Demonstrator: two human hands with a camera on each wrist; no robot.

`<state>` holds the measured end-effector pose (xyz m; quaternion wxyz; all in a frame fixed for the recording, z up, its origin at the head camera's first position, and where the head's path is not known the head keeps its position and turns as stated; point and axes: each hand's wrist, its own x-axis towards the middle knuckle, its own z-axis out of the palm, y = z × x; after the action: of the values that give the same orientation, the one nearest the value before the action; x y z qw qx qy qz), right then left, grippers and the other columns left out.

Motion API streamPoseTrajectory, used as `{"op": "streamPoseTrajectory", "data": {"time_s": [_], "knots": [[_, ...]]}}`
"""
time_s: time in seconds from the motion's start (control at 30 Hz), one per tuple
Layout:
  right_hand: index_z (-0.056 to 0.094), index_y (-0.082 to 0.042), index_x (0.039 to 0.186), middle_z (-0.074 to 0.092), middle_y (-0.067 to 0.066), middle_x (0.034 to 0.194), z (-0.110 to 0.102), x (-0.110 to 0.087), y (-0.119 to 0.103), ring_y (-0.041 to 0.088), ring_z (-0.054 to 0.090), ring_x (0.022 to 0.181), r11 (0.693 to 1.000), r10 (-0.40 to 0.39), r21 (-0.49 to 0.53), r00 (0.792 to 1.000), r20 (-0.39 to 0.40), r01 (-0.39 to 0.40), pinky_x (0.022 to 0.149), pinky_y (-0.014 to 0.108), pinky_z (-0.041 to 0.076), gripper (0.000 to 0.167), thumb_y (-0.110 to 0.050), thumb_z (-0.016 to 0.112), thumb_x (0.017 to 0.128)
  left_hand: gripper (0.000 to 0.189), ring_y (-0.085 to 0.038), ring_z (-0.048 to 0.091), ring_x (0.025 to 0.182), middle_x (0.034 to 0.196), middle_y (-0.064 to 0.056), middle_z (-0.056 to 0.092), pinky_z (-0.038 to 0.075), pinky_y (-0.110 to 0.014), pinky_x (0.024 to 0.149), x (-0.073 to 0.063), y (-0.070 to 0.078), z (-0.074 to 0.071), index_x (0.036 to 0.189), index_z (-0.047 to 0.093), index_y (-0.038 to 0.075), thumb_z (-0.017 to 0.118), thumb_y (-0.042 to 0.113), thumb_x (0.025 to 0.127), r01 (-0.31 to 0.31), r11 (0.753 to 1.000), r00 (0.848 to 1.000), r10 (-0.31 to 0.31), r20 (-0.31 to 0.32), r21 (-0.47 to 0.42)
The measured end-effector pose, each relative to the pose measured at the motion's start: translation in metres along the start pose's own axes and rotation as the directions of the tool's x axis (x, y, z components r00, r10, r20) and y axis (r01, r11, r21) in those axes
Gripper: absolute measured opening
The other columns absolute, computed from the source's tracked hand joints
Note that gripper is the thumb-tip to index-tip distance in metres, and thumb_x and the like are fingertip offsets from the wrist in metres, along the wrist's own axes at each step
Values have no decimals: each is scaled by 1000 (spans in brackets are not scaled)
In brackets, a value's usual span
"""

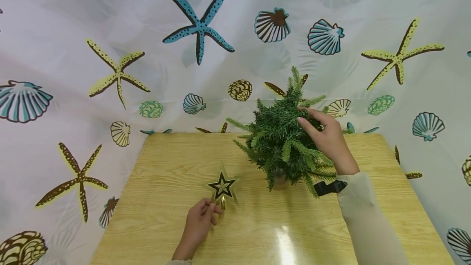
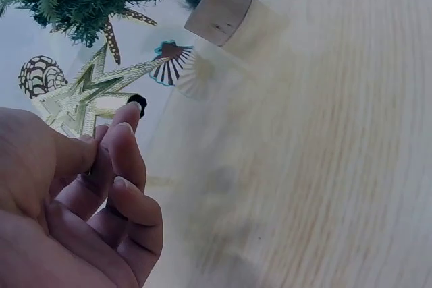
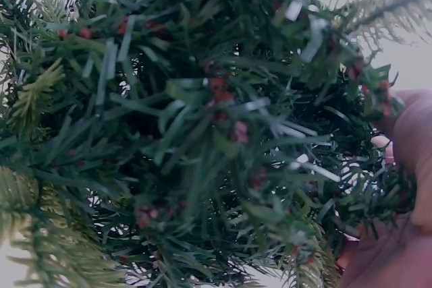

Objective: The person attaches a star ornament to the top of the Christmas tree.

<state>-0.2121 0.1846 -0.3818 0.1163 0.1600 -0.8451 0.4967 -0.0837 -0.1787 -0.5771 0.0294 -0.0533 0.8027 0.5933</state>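
A gold star tree topper (image 1: 222, 186) with a dark inner outline stands upright above the table at centre left. My left hand (image 1: 198, 220) pinches it low down by its base, between thumb and fingers; the left wrist view shows the star (image 2: 74, 96) tilted beyond the fingertips. Right of it stands a small artificial Christmas tree (image 1: 276, 130), bushy and green, on a round wooden base (image 2: 219, 11). High on the tree's right side, my right hand (image 1: 327, 134) grips the foliage with thumb and forefinger close together. Dense needles with small reddish bits (image 3: 216, 99) hide most of its fingertips.
The pale wooden table (image 1: 165, 154) spreads under both hands. Behind and at the sides hangs a white cloth (image 1: 228, 7) printed with starfish and shells. A black strap device (image 1: 331, 187) sits on the right wrist near the lower branches.
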Motion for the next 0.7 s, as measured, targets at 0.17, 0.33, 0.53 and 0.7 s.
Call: {"op": "streamPoseTrajectory", "data": {"time_s": [0.17, 0.33, 0.53, 0.7], "knots": [[62, -8, 144, 52, 19, 151, -1, 0, 0, 39, 44, 143, 1000, -2, -11, 1000, 1, 2, 115, 61, 32, 42, -26, 64, 106, 15, -18, 62, 64, 96, -14, 76, 48, -25, 54, 0, 11, -2, 112, 62, -3, 55, 11, 108, -16, 997, 1000, 16, 3, -70], [62, -6, 144, 54, 21, 150, 0, 0, 0, 39, 47, 141, 1000, -12, -26, 1000, -7, 11, 114, 60, 34, 43, -25, 64, 105, 12, -17, 62, 69, 101, -13, 74, 45, -21, 55, -1, 26, -4, 113, 58, -1, 52, 9, 109, 1, 991, 1000, 0, 7, -133], [55, 3, 146, 52, 24, 150, -1, 0, 1, 42, 46, 141, 998, 5, -62, 1000, -11, -5, 114, 61, 34, 50, -25, 65, 105, 13, -17, 62, 71, 105, -15, 74, 48, -23, 59, -4, 40, -5, 120, 53, 1, 51, 10, 110, -40, 983, 999, 41, 0, -177], [54, 4, 147, 51, 25, 150, 0, 1, 2, 42, 45, 141, 998, 0, -67, 1000, -3, 0, 115, 61, 33, 51, -24, 64, 105, 16, -17, 63, 69, 102, -14, 74, 49, -23, 60, -6, 55, -7, 119, 55, 0, 53, 13, 110, -126, 975, 992, 120, -41, -181]]}}
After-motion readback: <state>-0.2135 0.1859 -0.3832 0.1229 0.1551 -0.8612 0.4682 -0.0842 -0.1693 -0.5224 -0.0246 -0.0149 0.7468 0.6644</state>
